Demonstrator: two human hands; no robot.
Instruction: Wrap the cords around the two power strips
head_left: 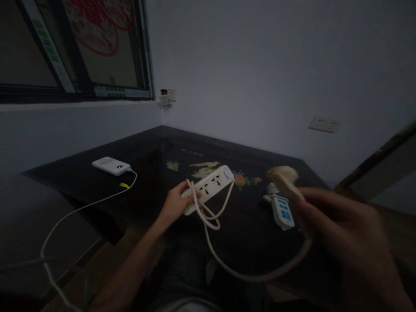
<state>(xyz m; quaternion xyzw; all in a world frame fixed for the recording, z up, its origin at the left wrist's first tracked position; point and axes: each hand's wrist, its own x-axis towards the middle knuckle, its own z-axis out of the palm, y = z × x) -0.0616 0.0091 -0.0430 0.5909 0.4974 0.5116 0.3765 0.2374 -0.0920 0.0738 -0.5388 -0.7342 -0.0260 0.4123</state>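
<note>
My left hand (177, 201) is closed around the near end of a white power strip (214, 184), its thumb on top by the sockets. Part of the strip's cord (224, 264) loops round that end, and the rest sags in a long curve toward the right. At the other end of the cord is a cream plug (282, 177), blurred, which my right hand (344, 229) pinches by its cord side, raised over the table's right part. The plug's pins cannot be made out. Behind it lies a second power strip (282, 210), white with blue socket faces, its cord bundled at the far end.
A white device (111, 165) with a cable (87, 202) and a yellow tag (124, 185) lies on the dark table (146, 151) at left. Wall sockets (323, 124) are at right, with an adapter (167, 97) in the corner. A window (107, 56) is upper left.
</note>
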